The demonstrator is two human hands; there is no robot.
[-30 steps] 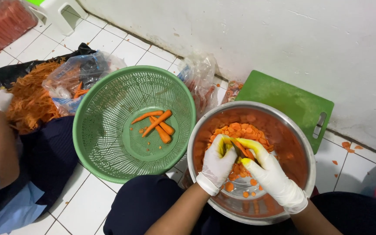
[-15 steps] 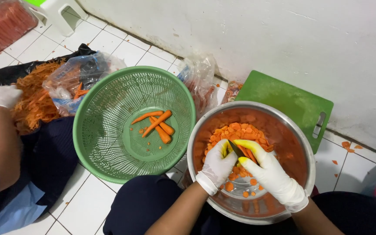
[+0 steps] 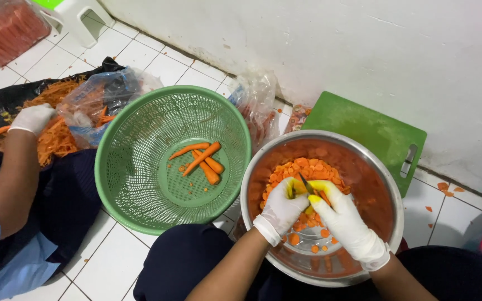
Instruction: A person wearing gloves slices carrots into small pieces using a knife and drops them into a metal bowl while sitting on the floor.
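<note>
- The gloved right hand (image 3: 346, 223) has its fingers wrapped round a small knife (image 3: 307, 184).
- The gloved left hand (image 3: 283, 207) pinches a carrot piece, mostly hidden, against the blade.
- Both hands hover over the steel bowl (image 3: 389, 184) of carrot slices (image 3: 308, 167).
- A green basket (image 3: 140, 139) with whole carrots (image 3: 202, 159) sits just beside it.
- A co-worker's gloved hand (image 3: 32, 118) rests on peelings (image 3: 57, 139).
</note>
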